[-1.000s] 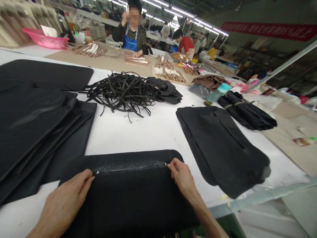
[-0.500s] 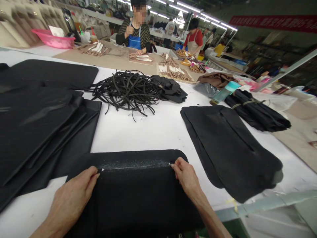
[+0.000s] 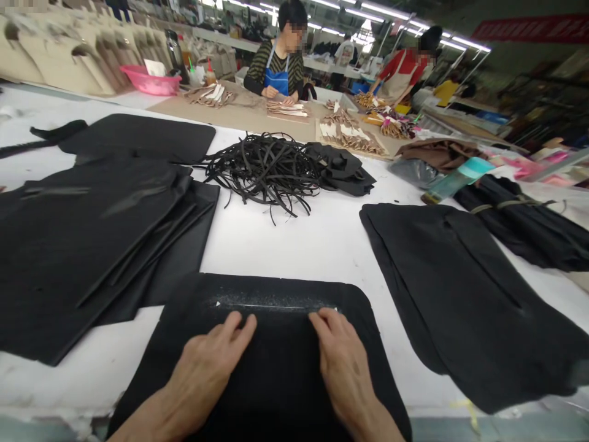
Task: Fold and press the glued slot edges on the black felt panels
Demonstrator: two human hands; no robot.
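Note:
A black leather-like panel (image 3: 276, 374) with rounded corners lies in front of me on the white table. A narrow slit (image 3: 271, 306) runs across its upper part, with whitish smears around it and a small white triangle at each end. My left hand (image 3: 209, 362) has thumb and forefinger bent in a loose pinch at the slit's lower edge, inward of its left end. Near the right end, my right hand (image 3: 343, 359) has its fingertips bunched on the same edge. The exact grip under the fingertips is partly hidden.
Black sheets (image 3: 92, 233) are stacked at the left, slit black panels (image 3: 464, 288) at the right. A tangle of black strips (image 3: 267, 172) lies beyond. A bottle with a teal cap (image 3: 453, 182) lies back right. Across the table, a person in a blue apron (image 3: 277, 80) handles strips.
Both hands have left the slit's ends and moved inward along its lower edge, my left hand furthest. More of the panel shows now. The view has swung left.

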